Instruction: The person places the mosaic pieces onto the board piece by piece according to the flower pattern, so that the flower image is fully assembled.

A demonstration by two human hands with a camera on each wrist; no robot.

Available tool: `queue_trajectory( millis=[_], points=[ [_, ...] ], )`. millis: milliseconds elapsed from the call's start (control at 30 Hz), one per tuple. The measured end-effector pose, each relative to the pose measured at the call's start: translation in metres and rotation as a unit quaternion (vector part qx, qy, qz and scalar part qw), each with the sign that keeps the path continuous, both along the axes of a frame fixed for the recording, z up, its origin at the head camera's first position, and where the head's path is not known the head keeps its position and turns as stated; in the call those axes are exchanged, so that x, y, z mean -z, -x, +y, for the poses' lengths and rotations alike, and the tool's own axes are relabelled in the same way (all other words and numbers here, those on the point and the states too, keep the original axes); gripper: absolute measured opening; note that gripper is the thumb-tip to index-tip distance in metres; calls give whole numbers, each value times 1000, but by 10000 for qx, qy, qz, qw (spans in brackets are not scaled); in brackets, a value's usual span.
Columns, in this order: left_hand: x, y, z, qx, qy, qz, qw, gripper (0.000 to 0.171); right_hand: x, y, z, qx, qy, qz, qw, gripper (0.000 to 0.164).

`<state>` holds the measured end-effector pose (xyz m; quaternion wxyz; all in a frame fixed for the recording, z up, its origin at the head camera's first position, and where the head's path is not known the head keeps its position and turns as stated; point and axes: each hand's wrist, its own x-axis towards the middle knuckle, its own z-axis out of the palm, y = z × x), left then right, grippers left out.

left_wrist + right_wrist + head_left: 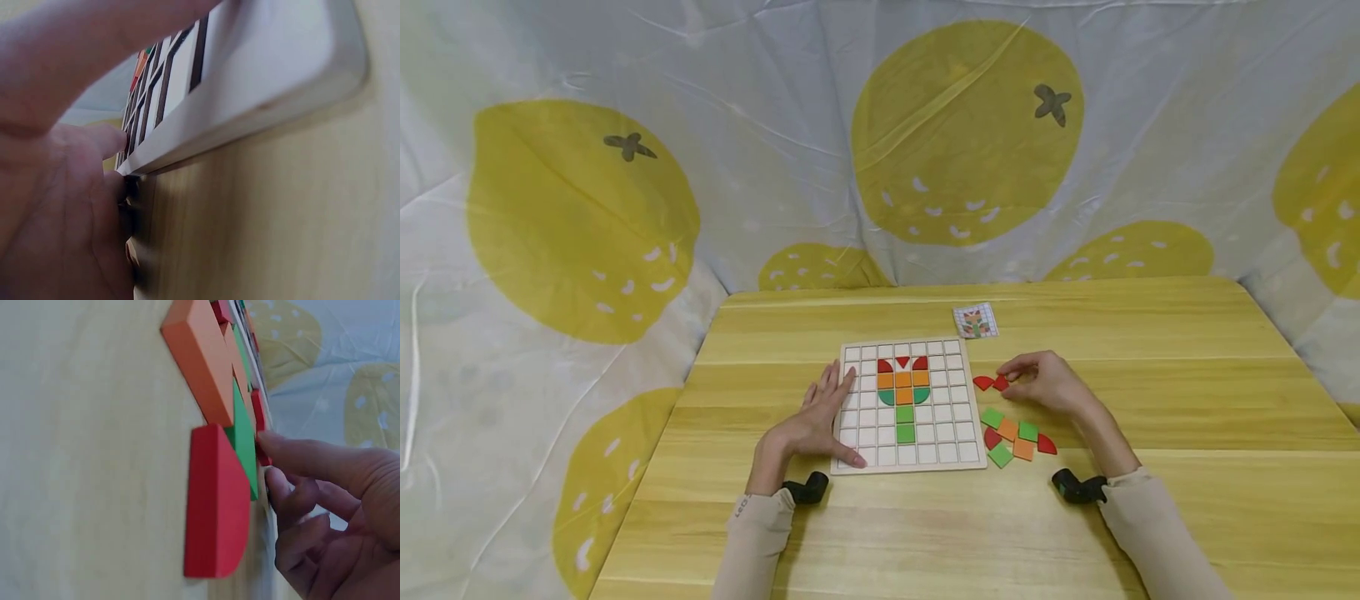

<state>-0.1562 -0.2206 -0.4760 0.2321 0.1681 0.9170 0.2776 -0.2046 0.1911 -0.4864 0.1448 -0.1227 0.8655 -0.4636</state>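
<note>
A white gridded board (940, 433) in a pale wooden frame lies on the table. On it, red, orange and green blocks form a tulip-like shape, with an orange square (903, 396) and a light green square (906, 433) along its middle. My left hand (808, 429) rests spread on the board's left side, its thumb over the near edge. Right of the board, my right hand (1048, 387) pinches a small red block (1002, 382) between thumb and fingers; its full outline is hidden. Beside that lies a red rounded block (983, 382).
Loose green, orange and red blocks lie nearer me, including a green square (1028, 431), an orange square (1023, 449) and a red quarter-circle block (1047, 444). A small pattern card (976, 320) lies behind the board. A lemon-print cloth (820, 150) hangs behind the table.
</note>
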Motion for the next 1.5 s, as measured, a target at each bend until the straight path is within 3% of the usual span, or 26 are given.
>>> queue_trajectory(
  millis=[500, 733, 1067, 1300, 1500],
  points=[
    [-6, 2, 1, -30, 346, 12, 9994, 152, 4, 1, -11, 222, -277, 372, 9987, 27],
    [-8, 4, 3, -27, 427, -36, 9991, 151, 5, 2, -5, 261, -270, 310, 9988, 26],
    [-7, 4, 3, -10, 336, -22, 9994, 150, -1, 0, -1, 677, -511, 217, 9962, 23],
    [-4, 4, 2, 74, 261, 65, 9996, 150, -3, -2, -5, 245, 101, 321, 9991, 27],
    [-3, 4, 1, 53, 207, 54, 9998, 151, -11, -8, -29, -68, 413, 38, 9991, 27]
  ],
)
